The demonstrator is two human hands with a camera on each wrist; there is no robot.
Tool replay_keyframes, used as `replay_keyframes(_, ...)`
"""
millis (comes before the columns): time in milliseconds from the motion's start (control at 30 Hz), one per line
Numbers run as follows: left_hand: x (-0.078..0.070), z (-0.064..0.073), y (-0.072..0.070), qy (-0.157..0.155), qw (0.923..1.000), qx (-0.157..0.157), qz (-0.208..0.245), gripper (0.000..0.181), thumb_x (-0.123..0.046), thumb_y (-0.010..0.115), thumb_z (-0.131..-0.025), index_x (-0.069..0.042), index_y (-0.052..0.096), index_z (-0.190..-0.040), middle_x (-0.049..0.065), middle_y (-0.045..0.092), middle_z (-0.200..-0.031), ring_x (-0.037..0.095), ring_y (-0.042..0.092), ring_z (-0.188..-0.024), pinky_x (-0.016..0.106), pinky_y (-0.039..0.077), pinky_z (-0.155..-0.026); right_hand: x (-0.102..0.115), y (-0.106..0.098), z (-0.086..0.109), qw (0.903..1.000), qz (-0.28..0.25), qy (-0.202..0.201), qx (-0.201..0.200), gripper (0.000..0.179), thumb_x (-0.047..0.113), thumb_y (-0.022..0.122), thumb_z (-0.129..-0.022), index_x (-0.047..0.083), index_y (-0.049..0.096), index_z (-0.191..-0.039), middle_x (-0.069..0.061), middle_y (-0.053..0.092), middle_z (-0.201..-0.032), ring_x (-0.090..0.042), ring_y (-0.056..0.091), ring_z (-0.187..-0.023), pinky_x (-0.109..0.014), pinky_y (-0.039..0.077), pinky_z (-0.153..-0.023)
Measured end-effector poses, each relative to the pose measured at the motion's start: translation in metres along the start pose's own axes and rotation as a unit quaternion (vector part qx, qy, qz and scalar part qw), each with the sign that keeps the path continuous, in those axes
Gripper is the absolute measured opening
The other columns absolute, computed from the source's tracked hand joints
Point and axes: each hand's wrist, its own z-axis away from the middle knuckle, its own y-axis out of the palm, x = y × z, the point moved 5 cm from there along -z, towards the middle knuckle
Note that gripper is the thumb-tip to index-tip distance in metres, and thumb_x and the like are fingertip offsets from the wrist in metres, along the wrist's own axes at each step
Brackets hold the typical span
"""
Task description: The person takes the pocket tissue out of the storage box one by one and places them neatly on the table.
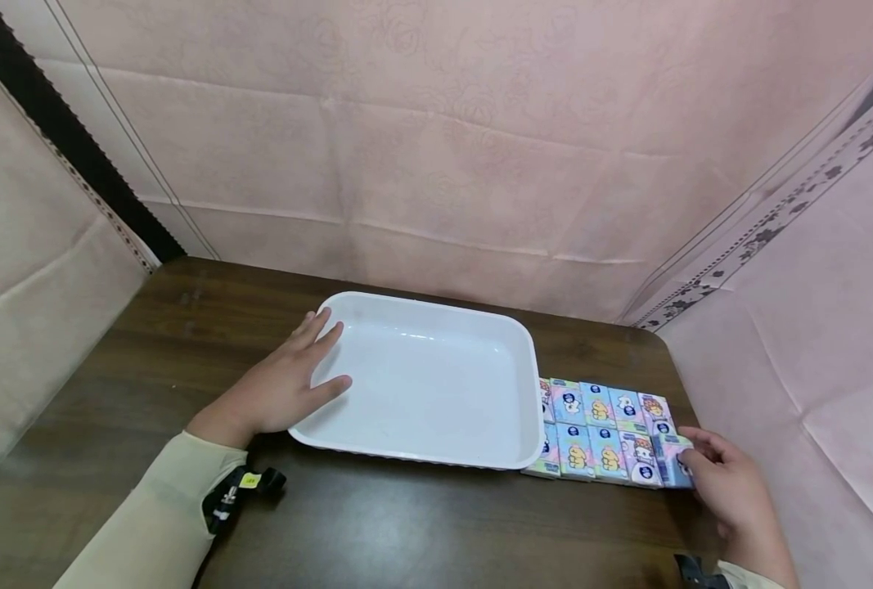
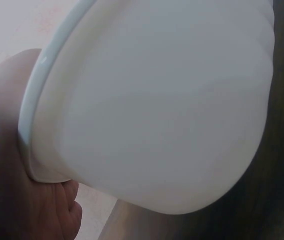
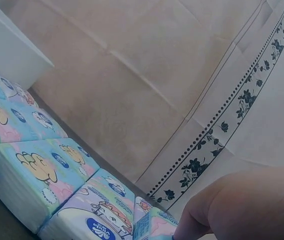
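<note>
A white rectangular tray (image 1: 429, 380) stands on the table. Across its left rim lies my left hand (image 1: 281, 388), fingers spread and thumb over the inside; the left wrist view shows the tray's outer wall (image 2: 162, 115) beside the palm. To the tray's right, small tissue packs (image 1: 601, 450) with cartoon prints lie in two rows, the leftmost partly hidden by the tray's edge. My right hand (image 1: 731, 483) pinches the tissue pack (image 1: 672, 460) at the right end of the near row. In the right wrist view that pack (image 3: 157, 225) appears slightly raised and tilted.
The brown wooden table (image 1: 421, 523) ends at a pink cloth wall (image 1: 436, 180) behind. Another cloth wall (image 1: 797, 352) stands close beside my right hand. A black strap device (image 1: 233, 495) sits on the left wrist.
</note>
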Motion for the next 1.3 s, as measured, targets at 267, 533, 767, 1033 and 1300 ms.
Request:
replay_keyframes(267, -0.002, 0.000, 0.000, 0.006, 1.0000, -0.004, 0.002, 0.095, -0.068, 0.057, -0.112, -0.020, 0.015, -0.183, 0.003, -0.007, -0.192, 0.038, -0.004, -0.178, 0.076, 0.026, -0.134, -0.003, 0.003, 0.000, 0.9997, 0.006, -0.005, 0.022, 0.049, 0.021, 0.056, -0.113, 0.008, 0.059, -0.160, -0.006, 0.057, -0.108, -0.019, 0.058, -0.076, -0.032, 0.053, -0.060)
replay_keyframes(533, 0.000, -0.001, 0.002, 0.001, 1.0000, 0.000, 0.002, 0.095, -0.066, 0.059, -0.112, -0.021, 0.015, -0.183, 0.001, -0.009, -0.192, 0.036, -0.005, -0.179, 0.076, 0.027, -0.134, -0.006, 0.008, -0.001, 0.9998, 0.010, -0.009, 0.018, 0.050, 0.019, 0.059, -0.111, 0.010, 0.057, -0.160, -0.008, 0.058, -0.106, -0.020, 0.058, -0.075, -0.032, 0.052, -0.058)
replay_keyframes(767, 0.002, -0.002, 0.003, -0.004, 1.0000, 0.005, -0.004, 0.096, -0.069, 0.058, -0.111, -0.022, 0.015, -0.183, -0.001, -0.011, -0.192, 0.037, -0.005, -0.179, 0.077, 0.027, -0.133, -0.008, 0.012, -0.003, 0.9998, 0.014, -0.005, 0.015, 0.059, 0.020, 0.061, -0.110, 0.010, 0.048, -0.167, -0.018, 0.063, -0.121, -0.022, 0.060, -0.084, -0.033, 0.052, -0.061)
replay_keyframes(1033, 0.002, -0.001, 0.000, -0.007, 0.9999, 0.004, -0.007, 0.096, -0.068, 0.058, -0.111, -0.023, 0.013, -0.183, -0.002, -0.011, -0.191, 0.037, -0.005, -0.179, 0.078, 0.026, -0.133, -0.007, 0.014, -0.009, 0.9992, 0.033, -0.011, 0.019, 0.061, 0.024, 0.060, -0.112, 0.010, 0.045, -0.170, -0.023, 0.063, -0.129, -0.027, 0.060, -0.099, -0.032, 0.051, -0.067)
replay_keyframes(1300, 0.001, -0.001, -0.001, -0.004, 1.0000, 0.004, -0.005, 0.095, -0.066, 0.059, -0.111, -0.022, 0.014, -0.183, -0.001, -0.010, -0.192, 0.036, -0.005, -0.179, 0.076, 0.026, -0.135, -0.010, 0.014, -0.010, 0.9987, 0.042, -0.015, 0.025, 0.062, 0.025, 0.059, -0.112, 0.009, 0.043, -0.170, -0.024, 0.062, -0.129, -0.029, 0.060, -0.102, -0.032, 0.050, -0.069)
